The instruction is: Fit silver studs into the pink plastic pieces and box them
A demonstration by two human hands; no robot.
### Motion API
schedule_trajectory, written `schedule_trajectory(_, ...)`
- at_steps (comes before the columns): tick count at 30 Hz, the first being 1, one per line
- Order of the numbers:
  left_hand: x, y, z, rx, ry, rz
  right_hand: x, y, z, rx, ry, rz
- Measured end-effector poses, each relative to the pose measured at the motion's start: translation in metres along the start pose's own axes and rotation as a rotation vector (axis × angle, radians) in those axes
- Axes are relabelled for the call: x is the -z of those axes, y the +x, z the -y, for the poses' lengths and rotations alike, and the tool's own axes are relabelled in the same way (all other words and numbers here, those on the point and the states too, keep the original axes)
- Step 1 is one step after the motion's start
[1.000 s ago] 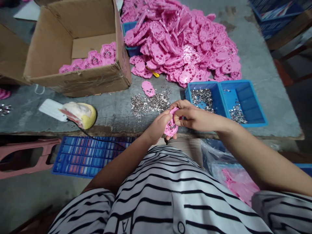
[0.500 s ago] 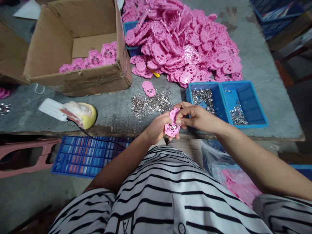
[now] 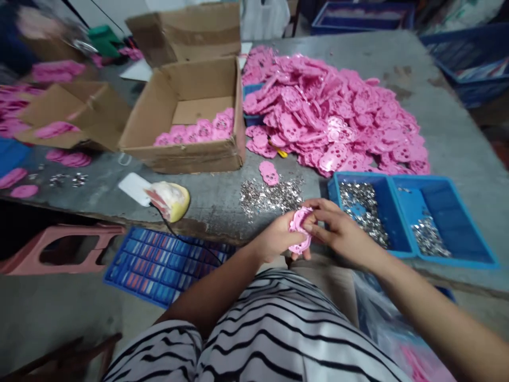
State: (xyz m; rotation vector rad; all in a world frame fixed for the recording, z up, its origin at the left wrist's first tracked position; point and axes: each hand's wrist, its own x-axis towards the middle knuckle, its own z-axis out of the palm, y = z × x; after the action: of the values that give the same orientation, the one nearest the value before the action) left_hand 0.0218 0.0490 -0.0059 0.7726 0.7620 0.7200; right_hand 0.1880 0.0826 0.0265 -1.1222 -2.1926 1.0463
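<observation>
A pink plastic piece with a scalloped outline is held over the table's front edge. My left hand is closed around its left side, thumb across its face. My right hand pinches its upper right side; whether a small metal part is between those fingertips is hidden. Just beyond my hands lies a spread of small shiny metal parts, with a single pink piece at its far edge. To the right, a blue two-compartment bin holds more small metal parts in both compartments.
A large heap of pink pieces covers the table's middle, a yellow item at its edge. Left stands an open cardboard box with pink pieces inside. A yellow-based object with a cord lies near the edge; a blue divided tray sits below.
The view has swung left and up, so the table appears shifted right and lower. My left thumb now lies across the pink piece's lower face, covering metal parts that showed before.
</observation>
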Motion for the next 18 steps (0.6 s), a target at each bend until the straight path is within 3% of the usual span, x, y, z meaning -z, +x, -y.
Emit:
schedule_trajectory(4,0.010,-0.004,-0.011,-0.068,0.058,-0.117,-0.016,-0.011,0.005,-0.036,0.035,-0.306)
schedule_trajectory(7,0.023,-0.013,-0.038,-0.182,0.087,-0.211,-0.036,-0.026,-0.004,-0.045,0.013,-0.381)
schedule_trajectory(10,0.046,-0.026,-0.088,-0.371,0.134,-0.311,-0.058,-0.039,-0.026,-0.041,-0.068,-0.406)
schedule_trajectory(13,0.080,-0.028,-0.152,-0.588,0.216,-0.480,-0.071,-0.043,-0.043,0.002,-0.146,-0.412)
schedule_trajectory(16,0.123,-0.006,-0.213,-0.679,0.299,-0.659,-0.075,-0.041,-0.046,0.069,-0.195,-0.387)
schedule_trajectory(18,0.149,0.020,-0.244,-0.627,0.346,-0.780,-0.074,-0.038,-0.043,0.108,-0.221,-0.403)
